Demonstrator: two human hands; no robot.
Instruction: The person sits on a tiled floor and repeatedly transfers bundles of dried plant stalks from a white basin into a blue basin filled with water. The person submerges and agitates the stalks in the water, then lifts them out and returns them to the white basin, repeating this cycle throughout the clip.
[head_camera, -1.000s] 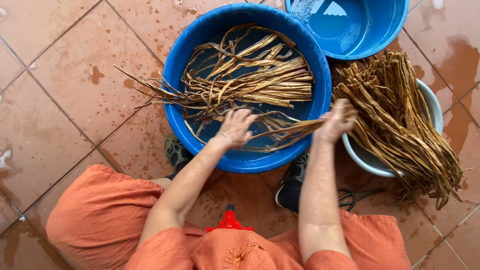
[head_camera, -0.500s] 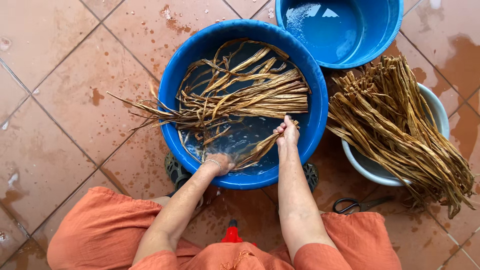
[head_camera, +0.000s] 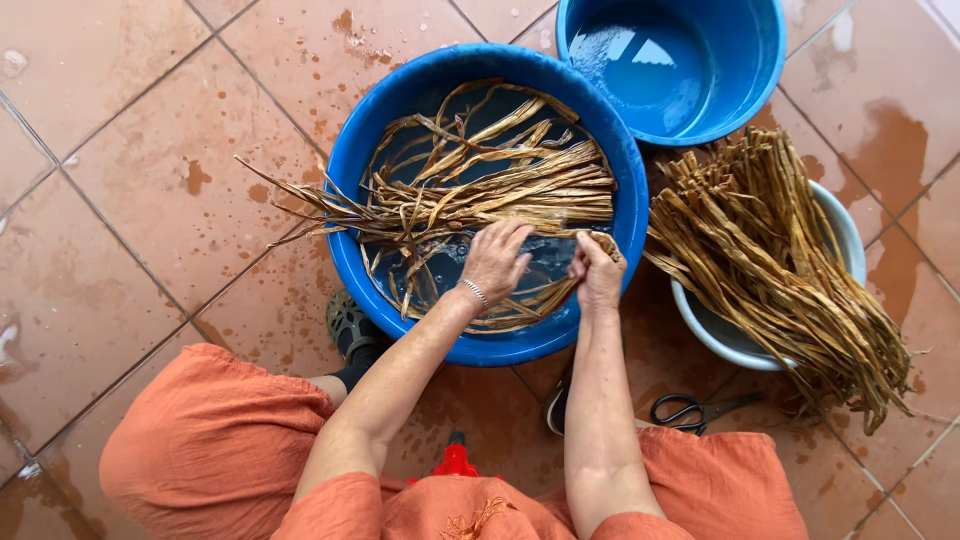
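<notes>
A large blue basin (head_camera: 355, 170) on the tiled floor holds water and several long brown dried strips (head_camera: 490, 195), some hanging over its left rim. My left hand (head_camera: 495, 262) is spread over the wet strips near the basin's front, fingers apart. My right hand (head_camera: 598, 270) grips the ends of a small bundle of strips at the basin's front right. A pale bowl (head_camera: 845, 235) to the right is piled with more dry brown strips (head_camera: 775, 255).
A second blue basin (head_camera: 680, 70) with a little water stands at the back right. Black scissors (head_camera: 695, 410) lie on the floor by my right knee. A red object (head_camera: 455, 460) sits between my knees. The terracotta tiles (head_camera: 130, 200) are wet.
My right hand carried a bundle of strips from the pale bowl into the large basin. My left hand moved over the wet strips beside it.
</notes>
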